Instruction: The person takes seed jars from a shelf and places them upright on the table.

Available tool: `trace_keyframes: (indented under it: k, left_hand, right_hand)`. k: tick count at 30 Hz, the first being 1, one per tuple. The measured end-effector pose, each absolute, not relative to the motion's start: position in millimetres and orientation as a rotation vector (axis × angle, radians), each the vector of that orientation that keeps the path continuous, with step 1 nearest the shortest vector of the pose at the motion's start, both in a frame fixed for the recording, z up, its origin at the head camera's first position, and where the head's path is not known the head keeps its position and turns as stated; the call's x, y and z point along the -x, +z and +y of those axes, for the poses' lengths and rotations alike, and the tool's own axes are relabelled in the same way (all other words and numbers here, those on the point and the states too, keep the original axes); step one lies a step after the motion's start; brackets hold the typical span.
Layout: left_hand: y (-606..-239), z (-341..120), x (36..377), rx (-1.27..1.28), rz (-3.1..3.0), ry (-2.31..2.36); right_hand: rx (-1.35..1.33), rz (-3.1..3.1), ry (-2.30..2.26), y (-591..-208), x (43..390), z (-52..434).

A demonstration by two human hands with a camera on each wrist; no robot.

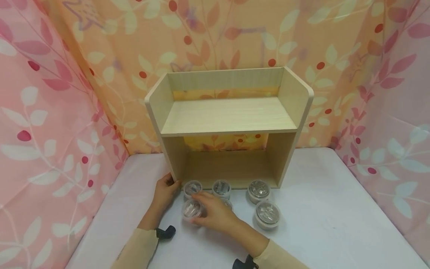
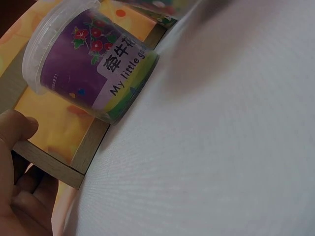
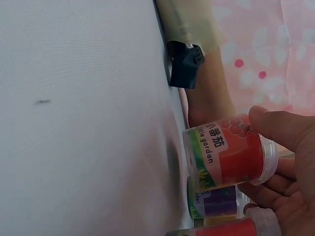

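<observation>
My right hand grips a small lidded plastic cup by its upper part, thumb on one side and fingers on the other. A red label with a tomato picture wraps this cup in the right wrist view. At the lower left front corner of a pale wooden shelf, my left hand pinches the side panel's edge between thumb and fingers. A purple-labelled cup stands beside that corner. Another cup is partly hidden behind my right hand.
Along the shelf's front are lidded cups, one in the middle and two towards the right, a rear one and a nearer one. The white tabletop extends to both sides. Patterned cloth hangs behind and at the sides.
</observation>
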State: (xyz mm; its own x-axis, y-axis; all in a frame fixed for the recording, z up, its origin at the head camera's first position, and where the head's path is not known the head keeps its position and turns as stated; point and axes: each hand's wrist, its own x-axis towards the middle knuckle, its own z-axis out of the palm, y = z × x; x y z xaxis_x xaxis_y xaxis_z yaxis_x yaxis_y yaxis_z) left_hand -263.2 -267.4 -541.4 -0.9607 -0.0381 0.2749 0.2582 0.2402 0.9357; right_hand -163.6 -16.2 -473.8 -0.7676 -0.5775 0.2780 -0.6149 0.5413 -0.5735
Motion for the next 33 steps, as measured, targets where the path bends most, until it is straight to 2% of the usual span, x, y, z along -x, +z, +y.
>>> trace_keyframes:
  k: [21,33]
  left_hand:
    - [-539,-267,262,0.152,-2.272,-1.880]
    - [-505,-258,242,0.184,-2.309,-1.881]
  right_hand:
    - [-1.123,-2.723,0.605,-475,162,-17]
    - [-1.219,-2.613,0.481,-467,158,-3]
